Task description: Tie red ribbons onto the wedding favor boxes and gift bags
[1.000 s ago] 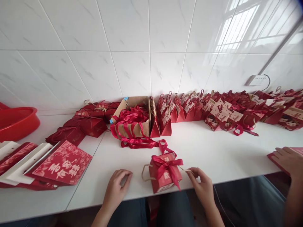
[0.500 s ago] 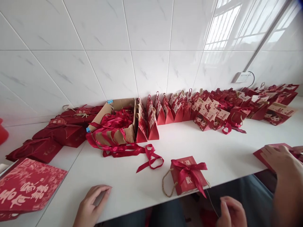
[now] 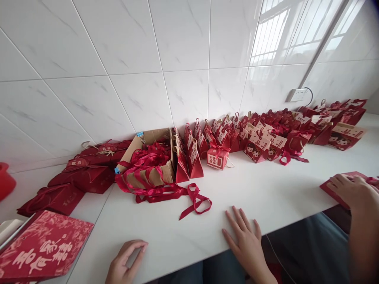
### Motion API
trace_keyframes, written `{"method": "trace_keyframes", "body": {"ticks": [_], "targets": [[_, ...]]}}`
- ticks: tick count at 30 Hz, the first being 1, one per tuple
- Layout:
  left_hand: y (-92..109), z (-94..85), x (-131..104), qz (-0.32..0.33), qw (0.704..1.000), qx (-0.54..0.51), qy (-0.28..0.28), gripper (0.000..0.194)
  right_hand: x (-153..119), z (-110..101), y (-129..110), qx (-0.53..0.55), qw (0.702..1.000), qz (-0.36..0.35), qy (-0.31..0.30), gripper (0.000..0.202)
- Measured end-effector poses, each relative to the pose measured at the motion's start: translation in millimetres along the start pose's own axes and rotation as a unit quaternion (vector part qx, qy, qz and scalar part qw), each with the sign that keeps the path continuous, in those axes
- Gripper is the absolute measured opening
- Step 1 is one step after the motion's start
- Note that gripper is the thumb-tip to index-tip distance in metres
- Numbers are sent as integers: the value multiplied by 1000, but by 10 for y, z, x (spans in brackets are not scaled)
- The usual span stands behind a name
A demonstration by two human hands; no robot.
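Observation:
My left hand (image 3: 127,262) rests on the white tabletop (image 3: 166,240) near its front edge, thumb and forefinger curved close together at the tips, with nothing between them. My right hand (image 3: 245,240) lies palm down at the table edge, fingers spread, holding nothing. Beyond it stands a small red box (image 3: 217,157) with a bow on top and a cord handle at its side, beside a row of triangular red boxes (image 3: 195,161). A loose red ribbon (image 3: 197,201) lies between the hands and the cardboard box (image 3: 148,175) full of ribbon.
Dark red bags (image 3: 91,173) and printed red packaging (image 3: 50,244) lie at the left. Many gift boxes (image 3: 257,146) line the wall to the right. At the right edge, another person's hand (image 3: 349,191) rests on red packaging.
The bow-tied box has gone from the table's front edge to the back, beside the triangular boxes. My right hand has moved left onto the table, fingers spread. The view has shifted slightly.

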State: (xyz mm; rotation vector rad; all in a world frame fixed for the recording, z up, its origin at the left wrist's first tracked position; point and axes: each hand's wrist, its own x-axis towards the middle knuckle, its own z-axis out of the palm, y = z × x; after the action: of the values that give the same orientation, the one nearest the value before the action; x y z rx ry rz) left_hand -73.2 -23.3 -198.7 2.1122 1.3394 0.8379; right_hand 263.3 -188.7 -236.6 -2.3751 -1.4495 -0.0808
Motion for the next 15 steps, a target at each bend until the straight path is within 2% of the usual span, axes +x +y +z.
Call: {"method": "trace_keyframes", "body": {"ticks": [6, 11, 13, 15], "targets": [[37, -36, -26, 9, 1000, -26, -1, 33, -42, 61, -3, -20, 998, -7, 65, 50], [45, -21, 12, -33, 997, -72, -6, 35, -40, 174, -18, -27, 982, -19, 188, 41], [80, -48, 99, -67, 992, -109, 25, 39, -50, 200, -10, -18, 969, -41, 241, 36], [119, -158, 214, -83, 983, -138, 93, 42, -61, 207, -2, -1, 958, -61, 279, 33]]}}
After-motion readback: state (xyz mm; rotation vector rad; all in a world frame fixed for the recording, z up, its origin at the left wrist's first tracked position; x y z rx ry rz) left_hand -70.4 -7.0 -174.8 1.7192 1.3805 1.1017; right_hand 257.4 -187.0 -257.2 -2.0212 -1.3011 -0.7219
